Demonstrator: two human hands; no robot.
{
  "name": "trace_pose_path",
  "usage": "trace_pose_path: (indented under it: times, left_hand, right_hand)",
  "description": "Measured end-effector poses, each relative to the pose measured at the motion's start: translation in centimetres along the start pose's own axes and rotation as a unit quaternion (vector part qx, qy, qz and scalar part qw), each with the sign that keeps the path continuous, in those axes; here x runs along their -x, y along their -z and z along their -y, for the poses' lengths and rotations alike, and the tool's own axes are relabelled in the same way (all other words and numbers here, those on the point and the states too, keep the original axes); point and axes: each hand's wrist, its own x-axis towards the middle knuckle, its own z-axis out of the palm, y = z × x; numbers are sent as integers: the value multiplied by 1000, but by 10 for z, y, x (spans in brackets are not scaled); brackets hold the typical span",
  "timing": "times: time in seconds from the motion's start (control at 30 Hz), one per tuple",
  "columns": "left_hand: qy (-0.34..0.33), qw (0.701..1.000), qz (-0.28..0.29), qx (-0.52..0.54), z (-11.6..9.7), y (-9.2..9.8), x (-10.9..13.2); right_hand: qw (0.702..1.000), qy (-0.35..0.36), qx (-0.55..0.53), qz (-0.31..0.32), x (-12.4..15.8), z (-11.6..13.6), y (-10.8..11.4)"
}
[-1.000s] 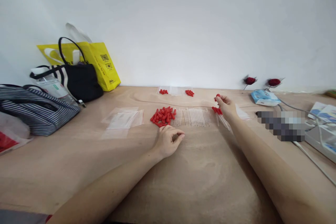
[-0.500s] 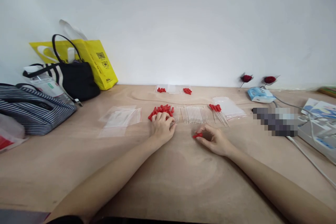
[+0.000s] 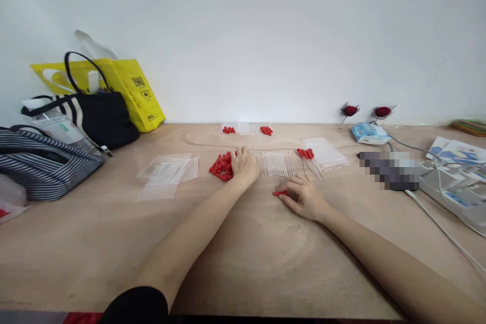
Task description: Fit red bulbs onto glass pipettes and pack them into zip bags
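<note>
My left hand (image 3: 245, 168) reaches over the left end of a row of thin white sticks (image 3: 279, 164). Its fingers are bent, and their tips are hidden, so what they hold does not show. Against its left side lies a pile of small red rounded caps (image 3: 220, 167). My right hand (image 3: 302, 197) rests on the table just in front of the row's right end, pinching one red cap (image 3: 280, 193) between thumb and fingers. Beyond it, several sticks with red caps on their far ends (image 3: 306, 154) lie fanned out.
Clear plastic bags (image 3: 165, 176) lie at left, another (image 3: 326, 152) at right. Two bag-like packets with red caps (image 3: 229, 130) sit near the wall. Bags, including a striped one (image 3: 53, 162), fill the left side. A blue packet (image 3: 370, 133), cables and a power strip (image 3: 451, 192) occupy the right.
My left hand has shifted from on top of the red pile rightward and away from me to the sticks' left end. My right hand keeps its pinch on the red cap. The view turned slightly.
</note>
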Motion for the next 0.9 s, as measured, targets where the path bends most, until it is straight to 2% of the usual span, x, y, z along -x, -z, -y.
trace_pose_path:
  times: [0.3, 0.47, 0.57, 0.67, 0.73, 0.8, 0.9]
  left_hand:
    - [48, 998, 21, -37, -17, -7, -20]
    - [49, 998, 14, -41, -15, 9, -18]
    - [1, 999, 6, -37, -5, 26, 1]
    - [-82, 996, 7, -30, 13, 35, 34]
    - [-180, 983, -5, -31, 27, 35, 57]
    - [-220, 975, -10, -38, 40, 30, 75]
    - [-255, 966, -12, -38, 51, 23, 89]
  right_hand:
    - [1000, -4, -5, -1, 0, 1, -1]
    - [1000, 8, -9, -5, -1, 0, -3]
    - [1000, 10, -8, -6, -1, 0, -4]
    - [1000, 10, -12, -7, -1, 1, -4]
    - [1000, 8, -16, -5, -1, 1, -4]
    - [1000, 6, -19, -3, -2, 0, -5]
    - [1000, 2, -19, -2, -2, 0, -7]
